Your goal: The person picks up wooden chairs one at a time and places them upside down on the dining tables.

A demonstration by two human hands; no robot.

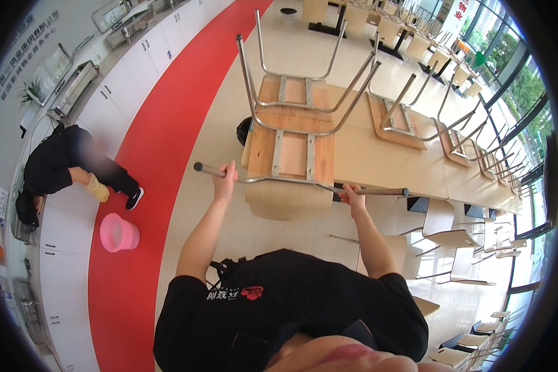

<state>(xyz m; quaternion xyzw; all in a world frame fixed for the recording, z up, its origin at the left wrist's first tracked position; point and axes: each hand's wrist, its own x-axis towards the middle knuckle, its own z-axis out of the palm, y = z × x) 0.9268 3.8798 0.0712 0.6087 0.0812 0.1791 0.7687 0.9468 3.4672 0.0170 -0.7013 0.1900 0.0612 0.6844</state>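
Note:
An upturned wooden chair with bent metal-tube legs lies over the near end of a long wooden table, its backrest hanging down on my side. My left hand is closed round one metal leg near its capped tip. My right hand grips the leg on the other side, also near the tip. Just beyond, touching or close to it, is another upturned chair with its legs in the air. More upturned chairs stand in a row along the table to the right.
At the left a person in dark clothes with yellow gloves bends by white cabinets. A pink bucket stands on the red floor strip. Upright chairs stand at right. A dark bin is beside the table.

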